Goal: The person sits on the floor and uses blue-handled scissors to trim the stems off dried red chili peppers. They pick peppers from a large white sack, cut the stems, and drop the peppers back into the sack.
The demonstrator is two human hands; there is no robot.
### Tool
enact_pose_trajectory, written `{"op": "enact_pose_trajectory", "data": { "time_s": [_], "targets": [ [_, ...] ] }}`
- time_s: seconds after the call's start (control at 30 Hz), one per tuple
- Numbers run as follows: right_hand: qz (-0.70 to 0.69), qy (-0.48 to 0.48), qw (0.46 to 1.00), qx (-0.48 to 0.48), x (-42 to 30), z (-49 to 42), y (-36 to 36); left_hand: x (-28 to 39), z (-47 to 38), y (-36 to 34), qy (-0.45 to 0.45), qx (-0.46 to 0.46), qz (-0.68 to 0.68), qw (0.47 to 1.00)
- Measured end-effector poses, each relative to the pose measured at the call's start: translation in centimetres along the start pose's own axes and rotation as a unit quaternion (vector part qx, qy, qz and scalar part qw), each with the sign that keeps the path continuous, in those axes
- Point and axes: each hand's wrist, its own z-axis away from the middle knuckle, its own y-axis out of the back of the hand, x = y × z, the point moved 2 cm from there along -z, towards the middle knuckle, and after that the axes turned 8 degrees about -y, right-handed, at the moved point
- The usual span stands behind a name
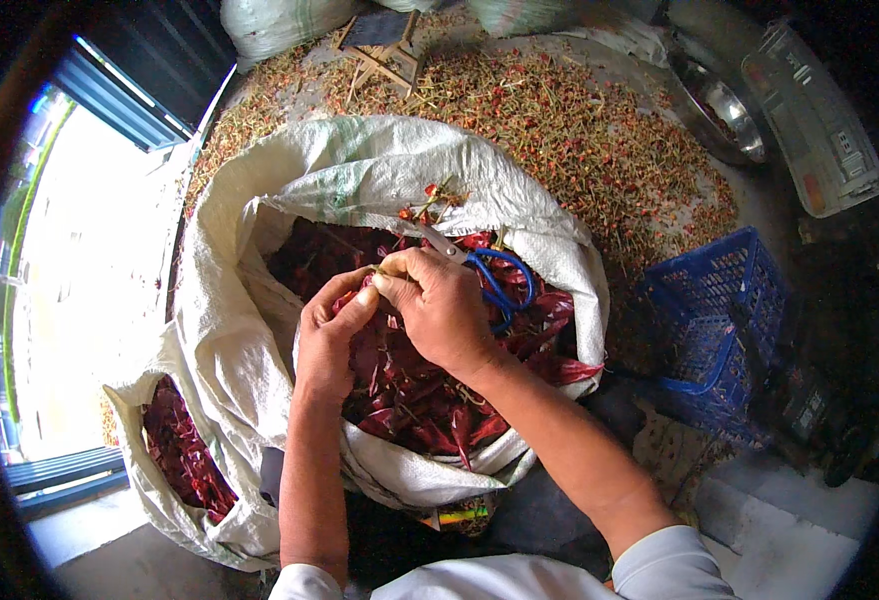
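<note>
Over an open white woven sack (379,142), my two hands meet fingertip to fingertip. My left hand (330,330) holds a dried red chili pepper (345,300), mostly hidden by the fingers. At its top end, the thumb and forefinger of my right hand (443,311) pinch the stem (381,268). Scissors (510,296) with blue handles lie just beyond my right hand, partly covered by it, their metal blades pointing to the upper left. Many dried red chili peppers (424,420) fill the sack below. A few stem caps (428,206) rest on its folded rim.
A smaller sack of chilies (188,450) stands at left, near a bright doorway (101,285). Stems and caps (559,127) litter the floor beyond. A blue plastic basket (717,322) and a metal bowl (724,112) are at right. A folding stool (383,49) stands at the far side.
</note>
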Motion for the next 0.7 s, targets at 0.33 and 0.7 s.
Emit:
{"op": "enact_pose_trajectory", "data": {
  "time_s": [0.33, 0.7],
  "targets": [
    [-0.176, -0.172, 0.968, -0.043, 1.1, 0.6, -1.2, -1.0, -0.5, 1.0, 0.001, 0.027, -0.005, 1.0],
    [-0.242, -0.14, 0.945, 0.169, 2.7, -5.1, 6.5, -0.3, -1.6, 1.8, -0.065, 0.059, 0.123, 0.988]
  ]
}}
